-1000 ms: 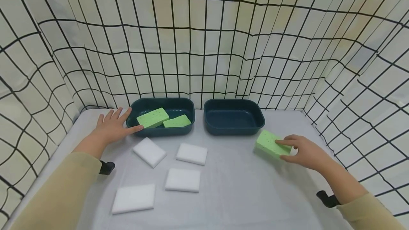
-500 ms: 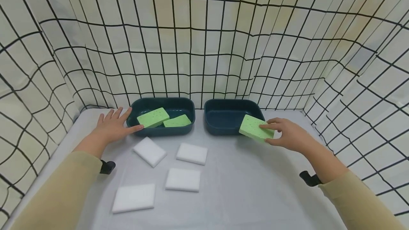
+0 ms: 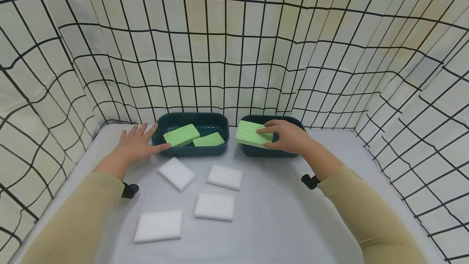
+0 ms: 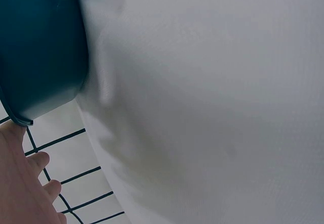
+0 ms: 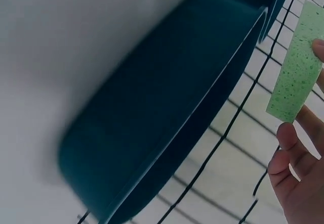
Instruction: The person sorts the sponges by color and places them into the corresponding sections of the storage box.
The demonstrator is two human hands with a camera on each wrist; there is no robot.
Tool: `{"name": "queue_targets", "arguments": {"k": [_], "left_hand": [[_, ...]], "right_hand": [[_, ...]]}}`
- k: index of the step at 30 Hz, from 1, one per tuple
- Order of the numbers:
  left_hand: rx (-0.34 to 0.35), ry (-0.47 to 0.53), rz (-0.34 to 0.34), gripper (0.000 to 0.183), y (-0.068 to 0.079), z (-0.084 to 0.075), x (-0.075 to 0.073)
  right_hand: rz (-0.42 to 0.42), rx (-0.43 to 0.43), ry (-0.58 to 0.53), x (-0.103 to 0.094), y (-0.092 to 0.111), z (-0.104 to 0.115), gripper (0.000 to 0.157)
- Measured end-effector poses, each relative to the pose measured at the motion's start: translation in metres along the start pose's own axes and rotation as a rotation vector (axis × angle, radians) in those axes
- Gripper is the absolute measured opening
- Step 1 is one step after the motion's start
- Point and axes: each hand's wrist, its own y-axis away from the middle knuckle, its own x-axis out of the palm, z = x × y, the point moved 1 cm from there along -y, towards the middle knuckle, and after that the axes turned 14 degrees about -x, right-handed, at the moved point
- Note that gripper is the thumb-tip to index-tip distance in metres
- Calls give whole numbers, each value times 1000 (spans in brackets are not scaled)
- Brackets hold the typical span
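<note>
In the head view my right hand (image 3: 287,135) pinches a green sponge (image 3: 253,133) between thumb and fingers, over the left part of the right teal tray (image 3: 271,151). The right wrist view shows that sponge (image 5: 298,67) above the tray's rim (image 5: 202,107). My left hand (image 3: 137,144) lies with spread fingers at the left end of the left teal tray (image 3: 194,151), its thumb along the front rim. Two green sponges, one larger-looking (image 3: 181,135) and one beside it (image 3: 209,139), rest inside that tray. The left wrist view shows some fingers (image 4: 38,163) by the tray's edge.
Several white foam pads lie on the white table in front of the trays: one tilted (image 3: 177,174), one near the middle (image 3: 225,177), one below it (image 3: 214,207) and one at front left (image 3: 158,226). Black netting (image 3: 234,64) over pale cloth stands behind and at both sides.
My right hand has carried the green sponge leftward from the table's right side to over the right tray. The left hand stays at the left tray; the head view has shifted slightly.
</note>
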Motion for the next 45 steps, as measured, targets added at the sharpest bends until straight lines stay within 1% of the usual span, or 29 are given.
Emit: {"name": "queue_targets", "arguments": {"k": [6, 10, 14, 18, 25, 29, 33, 36, 39, 41, 45], "left_hand": [[-1, 5, -5, 113, 2, -4, 3], [-2, 9, -10, 113, 2, -7, 5], [-5, 6, -22, 113, -1, -8, 7], [-6, 8, -21, 114, -3, -8, 6], [-13, 2, -20, 115, 0, -8, 3], [-22, 5, -17, 115, 0, -8, 3], [-31, 4, -18, 115, -1, -6, 4], [-36, 1, -18, 116, -2, -3, 4], [-44, -2, -18, 116, -2, -1, 4], [-50, -2, -18, 115, -1, 1, 4], [-51, 0, -17, 114, 2, 0, 2]], "right_hand": [[34, -52, -42, 10, -50, 17, 50], [56, -94, -75, 16, -80, 28, 50], [69, -134, -97, 18, -104, 40, 50], [92, -142, -92, 22, -122, 48, 50], [157, -159, -112, 33, -145, 61, 49], [176, -170, -85, 44, -155, 66, 49], [190, -178, -52, 53, -166, 71, 49], [216, -187, -17, 57, -174, 74, 49], [246, -190, 11, 60, -179, 78, 50], [251, -189, 13, 60, -181, 80, 52], [215, -181, -18, 55, -178, 80, 56]]}}
